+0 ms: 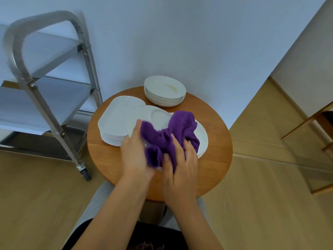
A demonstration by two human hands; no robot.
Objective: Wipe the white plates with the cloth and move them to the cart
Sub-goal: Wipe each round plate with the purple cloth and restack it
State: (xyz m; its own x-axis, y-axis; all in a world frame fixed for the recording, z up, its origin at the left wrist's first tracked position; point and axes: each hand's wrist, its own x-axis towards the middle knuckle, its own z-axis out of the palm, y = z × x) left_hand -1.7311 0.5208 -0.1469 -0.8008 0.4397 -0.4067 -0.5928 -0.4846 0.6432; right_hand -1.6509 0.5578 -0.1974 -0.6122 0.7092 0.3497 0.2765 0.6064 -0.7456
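My left hand (134, 156) grips the near edge of a white plate (155, 118) held tilted above the round wooden table (214, 159). My right hand (182, 165) presses a purple cloth (173, 136) onto that plate; the cloth covers most of its near half. Under it lies another white plate (202, 136), partly hidden. A stack of several white rectangular plates (117, 120) sits at the table's left. A stack of round white bowls (164, 90) stands at the back. The metal cart (45, 98) is to the left.
The cart has steel shelves, a curved handle (18, 44) and a caster wheel (85, 173) close to the table's left edge. A pale wall stands behind the table. A wooden frame (306, 123) shows at the right over the wood floor.
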